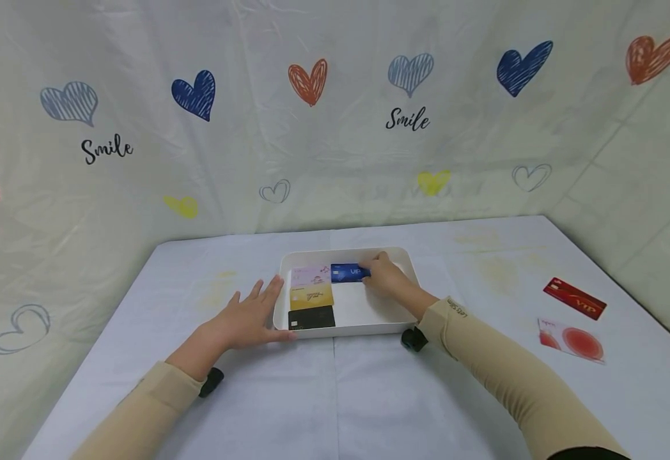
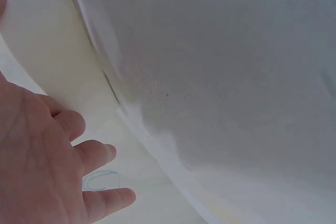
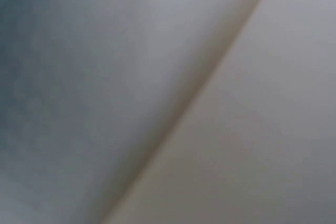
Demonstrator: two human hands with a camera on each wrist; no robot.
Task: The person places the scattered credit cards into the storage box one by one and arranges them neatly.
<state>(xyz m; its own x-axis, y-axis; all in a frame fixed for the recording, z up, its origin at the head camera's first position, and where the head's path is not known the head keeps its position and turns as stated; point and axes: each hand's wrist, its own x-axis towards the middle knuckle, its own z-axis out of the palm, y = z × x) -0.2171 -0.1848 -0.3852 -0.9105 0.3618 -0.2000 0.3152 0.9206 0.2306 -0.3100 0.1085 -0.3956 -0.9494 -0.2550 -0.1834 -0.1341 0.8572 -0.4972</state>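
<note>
A white tray [image 1: 369, 329] sits on the table with several cards inside. Down its left side lie a pink card [image 1: 311, 276], a gold card [image 1: 312, 296] and a black card [image 1: 312, 317]. My right hand [image 1: 389, 278] reaches over the tray's right part and pinches the right end of a blue VIP card [image 1: 346, 273], which lies beside the pink one at the far wall. My left hand [image 1: 249, 319], fingers spread, touches the tray's left edge. In the left wrist view the left hand [image 2: 42, 161] shows its palm. The right wrist view is blurred, without fingers.
On the right of the white-covered table [image 1: 289, 409] lie a red VIP card [image 1: 575, 298] and, nearer, a pale card with red circles [image 1: 571, 340]. A pale curtain [image 1: 346, 153] with printed hearts hangs behind the table's far edge.
</note>
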